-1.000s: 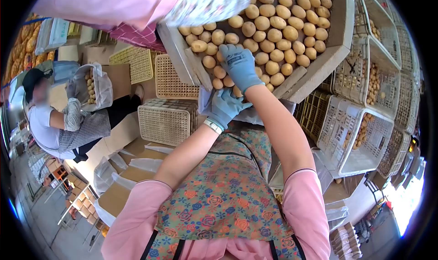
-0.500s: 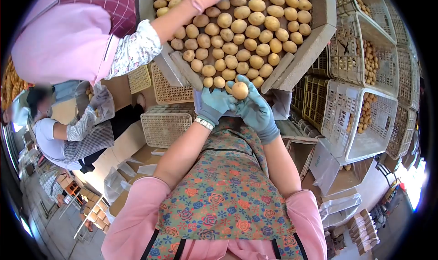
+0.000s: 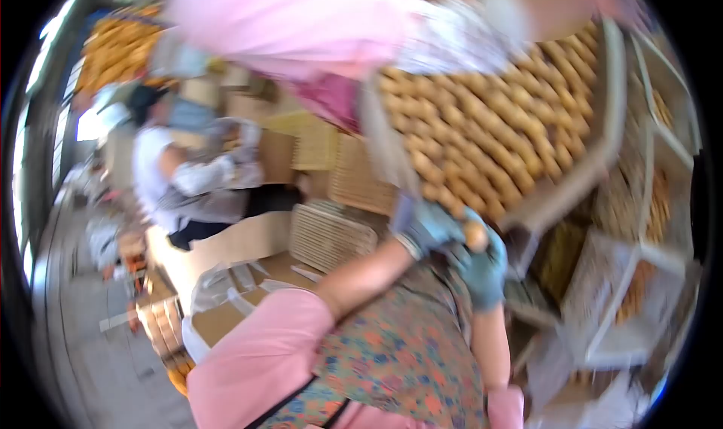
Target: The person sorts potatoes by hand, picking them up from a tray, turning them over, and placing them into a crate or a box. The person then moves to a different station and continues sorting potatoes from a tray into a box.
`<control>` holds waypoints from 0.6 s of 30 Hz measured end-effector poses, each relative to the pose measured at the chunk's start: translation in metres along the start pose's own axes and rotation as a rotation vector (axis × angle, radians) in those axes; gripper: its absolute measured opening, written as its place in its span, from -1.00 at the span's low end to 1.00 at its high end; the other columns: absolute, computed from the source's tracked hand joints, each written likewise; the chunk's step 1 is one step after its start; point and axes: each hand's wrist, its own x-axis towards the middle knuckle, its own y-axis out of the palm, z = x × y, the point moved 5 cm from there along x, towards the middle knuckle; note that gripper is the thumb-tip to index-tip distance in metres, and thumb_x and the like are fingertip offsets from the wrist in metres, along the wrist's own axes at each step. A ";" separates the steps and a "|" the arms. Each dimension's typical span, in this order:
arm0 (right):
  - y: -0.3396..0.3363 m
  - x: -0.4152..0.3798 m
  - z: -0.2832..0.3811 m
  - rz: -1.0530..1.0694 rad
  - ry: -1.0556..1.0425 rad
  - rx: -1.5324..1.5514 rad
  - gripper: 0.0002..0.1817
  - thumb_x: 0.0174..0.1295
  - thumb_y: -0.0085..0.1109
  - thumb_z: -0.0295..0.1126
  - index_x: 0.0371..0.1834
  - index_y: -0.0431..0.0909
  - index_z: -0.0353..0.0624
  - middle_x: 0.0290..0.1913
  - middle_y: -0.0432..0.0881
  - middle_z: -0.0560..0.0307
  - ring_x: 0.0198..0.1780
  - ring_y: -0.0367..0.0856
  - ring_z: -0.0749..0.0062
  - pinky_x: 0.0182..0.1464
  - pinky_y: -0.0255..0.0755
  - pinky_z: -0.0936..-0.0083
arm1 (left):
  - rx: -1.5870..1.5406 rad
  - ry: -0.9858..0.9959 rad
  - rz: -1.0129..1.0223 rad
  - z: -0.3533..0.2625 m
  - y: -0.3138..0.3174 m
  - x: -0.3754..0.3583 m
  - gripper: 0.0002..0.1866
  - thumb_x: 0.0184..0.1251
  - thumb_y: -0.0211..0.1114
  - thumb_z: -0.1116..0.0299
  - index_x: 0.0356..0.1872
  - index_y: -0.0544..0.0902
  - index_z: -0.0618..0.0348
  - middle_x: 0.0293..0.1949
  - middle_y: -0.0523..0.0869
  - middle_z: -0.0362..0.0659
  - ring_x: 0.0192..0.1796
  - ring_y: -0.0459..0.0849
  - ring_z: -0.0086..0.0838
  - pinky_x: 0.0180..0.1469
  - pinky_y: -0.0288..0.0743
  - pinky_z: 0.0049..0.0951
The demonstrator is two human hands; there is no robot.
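My right hand (image 3: 484, 269), in a blue-green glove, has its fingers closed around a round tan fruit (image 3: 475, 236), which shows at the fingertips. My left hand (image 3: 434, 229), gloved alike, is close beside it on the left, its fingertips near my right thumb; motion smears its fingers. Just beyond both hands, many similar tan fruits (image 3: 489, 143) fill a sorting tray with raised grey sides (image 3: 553, 199). The whole view is blurred.
Across the top reaches a co-worker's pink sleeve (image 3: 301, 22). Another person (image 3: 177, 173) sits at the left, near plastic crates (image 3: 331, 237) and a plastic-lined carton (image 3: 226, 312). White crates (image 3: 625, 301) holding fruit are stacked on the right.
The view has swung left, so my hands and the tray appear further right and lower. The co-worker's arm now stretches across the tray's far side. The fruit is still in my right hand.
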 end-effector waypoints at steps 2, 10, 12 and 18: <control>0.001 0.003 -0.001 -0.093 -0.011 -0.013 -0.36 0.56 -0.09 -0.06 0.58 0.33 -0.22 -0.04 0.67 0.03 -0.44 0.44 0.47 -0.41 0.38 0.50 | -0.053 -0.085 -0.269 0.009 0.013 -0.008 -0.73 0.11 0.35 -0.16 -0.38 0.80 -0.31 -0.27 0.80 -0.31 -0.10 0.71 -0.29 -0.05 0.57 -0.09; -0.009 0.013 0.000 -0.005 0.048 -0.112 -0.41 0.60 -0.08 0.00 0.57 0.36 -0.05 0.03 0.64 0.11 -0.36 0.32 0.47 -0.36 0.28 0.52 | -0.022 -0.232 0.292 0.014 0.047 0.008 -0.41 0.43 -0.01 -0.42 0.27 0.65 -0.45 0.30 0.68 -0.40 0.41 0.53 -0.41 0.42 0.31 0.05; -0.009 0.015 -0.001 -0.034 0.047 -0.095 -0.42 0.60 -0.07 0.00 0.56 0.38 -0.04 0.04 0.64 0.10 -0.36 0.32 0.46 -0.34 0.29 0.51 | -0.103 -0.270 0.270 0.019 0.059 0.010 -0.29 0.37 0.02 -0.47 0.43 0.53 -0.44 0.47 0.55 -0.32 0.55 0.37 -0.37 0.54 0.16 0.05; -0.015 0.015 -0.003 -0.051 0.041 -0.090 -0.42 0.60 -0.06 -0.01 0.55 0.39 -0.05 0.02 0.64 0.09 -0.35 0.32 0.46 -0.34 0.29 0.50 | -0.126 -0.309 0.276 0.022 0.069 0.010 -0.19 0.26 0.12 -0.53 0.44 0.53 -0.37 0.48 0.54 -0.29 0.57 0.34 -0.35 0.55 0.11 0.06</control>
